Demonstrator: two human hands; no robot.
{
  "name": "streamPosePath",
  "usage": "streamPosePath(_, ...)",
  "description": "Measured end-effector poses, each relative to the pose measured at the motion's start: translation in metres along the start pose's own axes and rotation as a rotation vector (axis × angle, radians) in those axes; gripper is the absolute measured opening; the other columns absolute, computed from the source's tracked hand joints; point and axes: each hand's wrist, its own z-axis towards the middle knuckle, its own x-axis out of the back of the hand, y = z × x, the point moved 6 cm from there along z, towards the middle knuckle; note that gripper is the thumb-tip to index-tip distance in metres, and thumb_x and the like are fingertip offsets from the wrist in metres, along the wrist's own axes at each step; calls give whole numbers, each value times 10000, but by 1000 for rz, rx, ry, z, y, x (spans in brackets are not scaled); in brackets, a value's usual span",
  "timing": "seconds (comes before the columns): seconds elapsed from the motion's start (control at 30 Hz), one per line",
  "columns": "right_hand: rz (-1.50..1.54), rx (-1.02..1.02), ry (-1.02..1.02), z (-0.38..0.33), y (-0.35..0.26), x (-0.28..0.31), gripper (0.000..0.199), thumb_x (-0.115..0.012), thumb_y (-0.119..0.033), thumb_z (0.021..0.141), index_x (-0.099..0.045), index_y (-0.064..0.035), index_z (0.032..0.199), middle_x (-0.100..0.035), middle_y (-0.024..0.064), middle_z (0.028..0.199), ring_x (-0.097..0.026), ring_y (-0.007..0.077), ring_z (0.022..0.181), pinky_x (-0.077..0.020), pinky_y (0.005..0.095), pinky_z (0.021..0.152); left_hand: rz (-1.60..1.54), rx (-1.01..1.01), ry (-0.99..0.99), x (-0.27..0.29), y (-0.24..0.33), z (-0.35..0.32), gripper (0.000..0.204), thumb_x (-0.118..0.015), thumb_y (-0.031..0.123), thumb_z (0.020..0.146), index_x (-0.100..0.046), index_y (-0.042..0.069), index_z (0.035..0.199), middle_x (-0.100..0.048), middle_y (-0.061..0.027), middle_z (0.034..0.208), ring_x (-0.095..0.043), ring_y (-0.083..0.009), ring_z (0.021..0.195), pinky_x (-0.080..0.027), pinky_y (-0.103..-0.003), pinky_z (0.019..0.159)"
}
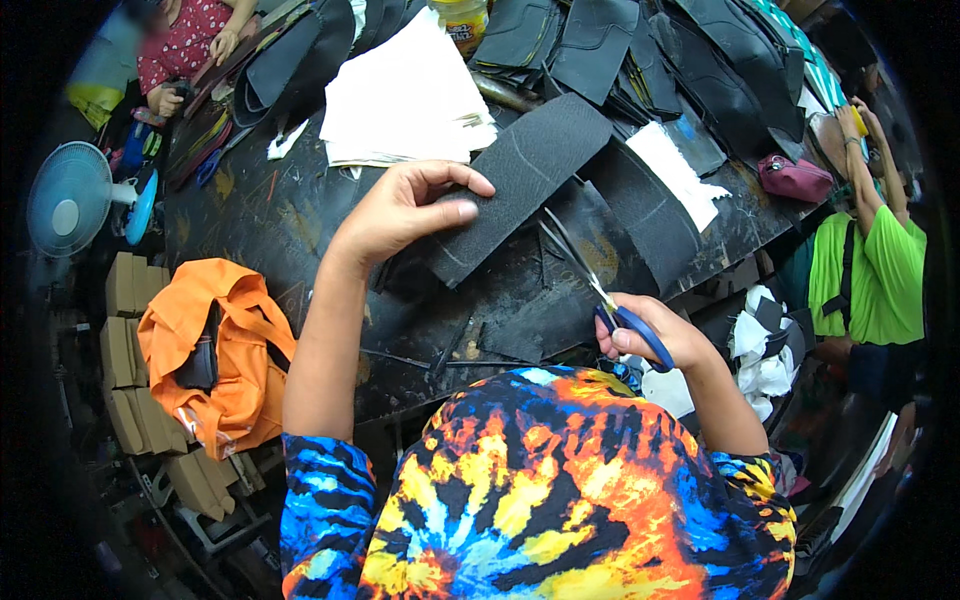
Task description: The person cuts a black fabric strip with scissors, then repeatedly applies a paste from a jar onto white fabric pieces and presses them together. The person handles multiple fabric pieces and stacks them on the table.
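Note:
My left hand point(412, 208) pinches the left edge of a black textured sheet point(535, 165), a long piece with a rounded far end, tilted above the dark table. My right hand point(650, 330) grips a pair of scissors point(632, 322) by dark blue handles. Their metal blades point up and left, slightly parted, with the tips close to the sheet's right edge and apart from it. Another black piece with a pale curved line point(645, 205) lies on the table to the right. Thin black offcut strips point(440, 360) lie near the table's front edge.
A stack of white sheets point(395, 95) and piles of black cut pieces point(595, 45) cover the table's far side. An orange bag point(225, 350) is at the left, near a blue fan point(70, 200). Co-workers are at far left and right; a pink pouch point(795, 178) lies right.

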Motion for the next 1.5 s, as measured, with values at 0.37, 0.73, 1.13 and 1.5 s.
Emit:
streamPosePath(0.37,-242,20,2,30,-28,1,479,-769,-481,960,-605,-32,933,-543,3,782,-489,103,736,-424,310,644,60,-62,-79,-4,-3,-14,415,-823,72,877,-758,14,1283,-742,-86,1281,-664,-166,1196,-469,-321,1104)
streamPosePath(0.73,-363,51,-6,40,-40,10,488,-787,-479,942,-612,-25,923,-535,16,765,-486,110,737,-412,324,637,75,-92,-120,-5,1,-13,420,-767,15,898,-743,26,1318,-739,-71,1313,-650,-158,1237,-479,-319,1114)
streamPosePath(1.13,-355,16,-2,40,-43,5,580,-788,-568,911,-613,-17,953,-561,43,796,-520,133,750,-446,320,659,65,-61,-96,-8,-1,-11,348,-815,86,885,-772,11,1222,-747,-67,1234,-661,-160,1173,-465,-320,1089)
streamPosePath(1.5,-266,-10,23,43,-39,1,454,-827,-442,931,-622,-38,899,-551,-13,744,-499,77,706,-412,289,620,77,-83,-86,-9,3,-15,333,-806,79,895,-773,14,1221,-748,-59,1214,-662,-148,1151,-471,-316,1078)
